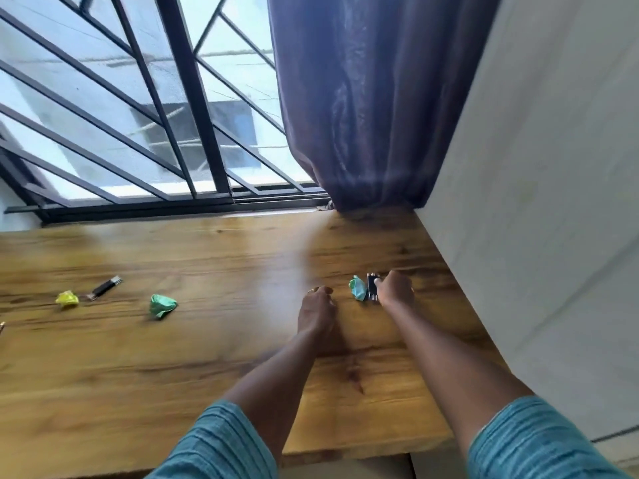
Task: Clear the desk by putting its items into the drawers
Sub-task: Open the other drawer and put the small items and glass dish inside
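Note:
On the wooden desk [173, 340] my right hand [396, 288] pinches a small black object [372, 286] at the right side, next to a crumpled teal paper ball [358, 288]. My left hand [316, 305] rests on the desk just left of that ball, its fingers curled with nothing visible in them. A green paper ball [161, 305] lies left of centre. Farther left are a yellow paper ball [67, 299] and a black lighter-like object [103, 288]. No drawers are in view.
A barred window [138, 115] runs behind the desk, with a purple curtain [373, 98] hanging at its right. A pale wall [536, 202] borders the desk's right edge. A thin object [2, 327] pokes in at the far left edge.

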`<action>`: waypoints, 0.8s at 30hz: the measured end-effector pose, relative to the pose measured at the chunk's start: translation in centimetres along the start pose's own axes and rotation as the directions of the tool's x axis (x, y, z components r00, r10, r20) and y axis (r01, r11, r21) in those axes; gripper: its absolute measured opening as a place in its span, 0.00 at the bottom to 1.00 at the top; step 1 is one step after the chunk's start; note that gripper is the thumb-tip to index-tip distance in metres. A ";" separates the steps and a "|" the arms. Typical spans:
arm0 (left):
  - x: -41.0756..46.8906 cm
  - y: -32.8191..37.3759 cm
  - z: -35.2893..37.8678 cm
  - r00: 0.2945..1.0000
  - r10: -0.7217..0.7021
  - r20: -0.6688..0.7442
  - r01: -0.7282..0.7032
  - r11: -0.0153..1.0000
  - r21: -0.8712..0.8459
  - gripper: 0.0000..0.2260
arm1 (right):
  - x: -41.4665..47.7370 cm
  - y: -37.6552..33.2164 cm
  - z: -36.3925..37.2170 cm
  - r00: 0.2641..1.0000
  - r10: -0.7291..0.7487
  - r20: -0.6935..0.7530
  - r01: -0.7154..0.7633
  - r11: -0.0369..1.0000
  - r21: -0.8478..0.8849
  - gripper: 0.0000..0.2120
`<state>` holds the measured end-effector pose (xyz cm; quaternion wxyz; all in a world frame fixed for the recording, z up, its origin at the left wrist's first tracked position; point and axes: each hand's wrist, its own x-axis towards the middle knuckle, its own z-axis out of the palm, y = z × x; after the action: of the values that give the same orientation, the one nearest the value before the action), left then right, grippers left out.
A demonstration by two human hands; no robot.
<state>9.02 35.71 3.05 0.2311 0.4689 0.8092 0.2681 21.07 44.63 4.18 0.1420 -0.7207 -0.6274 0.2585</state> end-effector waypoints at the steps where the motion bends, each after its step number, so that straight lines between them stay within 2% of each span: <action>1: 0.4 -0.1 0.0 1.000 -0.005 -0.009 0.005 1.000 0.005 0.16 | 0.5 -0.2 0.0 1.000 -0.012 0.020 0.012 1.000 0.000 0.17; 7: 2.2 0.1 0.2 0.998 -0.030 -0.046 0.031 1.000 0.005 0.16 | 1.7 -1.8 -0.3 0.994 -0.062 0.091 0.065 0.997 -0.030 0.16; 14: 2.8 -0.8 -1.2 0.996 -0.016 -0.093 0.016 1.000 -0.002 0.16 | 3.0 -2.9 0.1 0.985 0.043 0.167 -0.063 0.991 0.115 0.14; 19: 3.5 -3.6 -5.4 0.985 -0.036 -0.169 0.039 0.999 0.013 0.17 | 3.6 -5.9 1.3 0.997 0.055 0.062 -0.069 0.961 0.266 0.13; 21: 3.8 -5.5 -7.6 0.973 -0.060 -0.223 0.066 0.998 0.019 0.17 | 2.8 -8.1 1.9 0.999 0.025 0.020 -0.030 0.934 0.357 0.11; 24: 4.2 -8.4 -11.1 0.949 -0.109 -0.297 0.121 0.992 0.022 0.17 | 0.4 -12.1 3.1 0.996 -0.086 -0.030 0.091 0.914 0.395 0.12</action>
<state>-5.17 33.46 5.38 0.1134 0.3803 0.8658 0.3049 9.29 46.77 7.93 0.3002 -0.6494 -0.5933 0.3689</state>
